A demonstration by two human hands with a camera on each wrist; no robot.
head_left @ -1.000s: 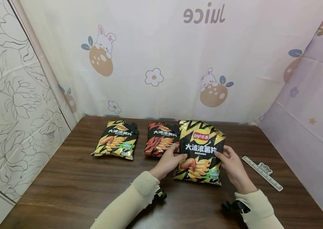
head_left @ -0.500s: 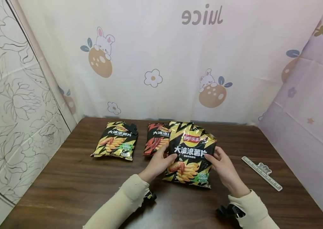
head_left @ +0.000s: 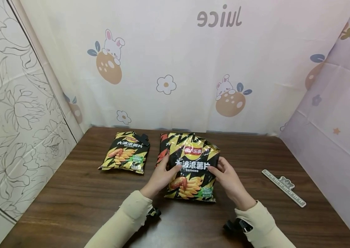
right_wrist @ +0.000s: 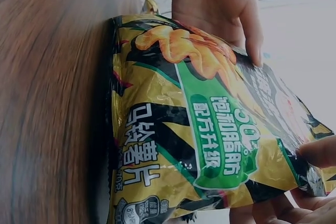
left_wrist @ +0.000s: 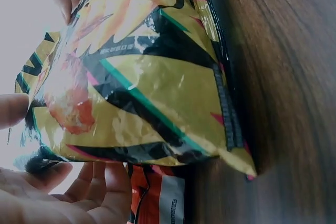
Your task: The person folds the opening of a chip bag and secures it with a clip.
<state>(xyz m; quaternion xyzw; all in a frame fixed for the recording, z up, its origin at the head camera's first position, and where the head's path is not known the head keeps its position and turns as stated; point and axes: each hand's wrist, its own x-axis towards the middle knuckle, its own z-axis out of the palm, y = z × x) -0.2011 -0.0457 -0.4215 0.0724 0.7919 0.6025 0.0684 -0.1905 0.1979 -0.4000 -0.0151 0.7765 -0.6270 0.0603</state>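
Observation:
A black and yellow bag of potato chips (head_left: 192, 172) is held between both hands over the middle of the table. My left hand (head_left: 159, 179) grips its left side, thumb on the front and fingers behind, as the left wrist view also shows on the bag's yellow lower part (left_wrist: 157, 87). On the right side, my right hand (head_left: 230, 179) pinches the bag the same way. The bag's top edge slopes down toward the right. Behind it, a red chip bag (head_left: 163, 144) is mostly hidden.
Another black and yellow chip bag (head_left: 125, 153) lies at the back left, with a black clip (head_left: 143, 139) on its top right corner. A pale ruler-like bag clip (head_left: 283, 187) lies on the right of the wooden table (head_left: 69, 210). A patterned curtain (head_left: 175, 62) hangs behind.
Both hands have carried the held chip bag to the left, so it now covers most of the red bag. The left bag and the pale clip have stayed in place.

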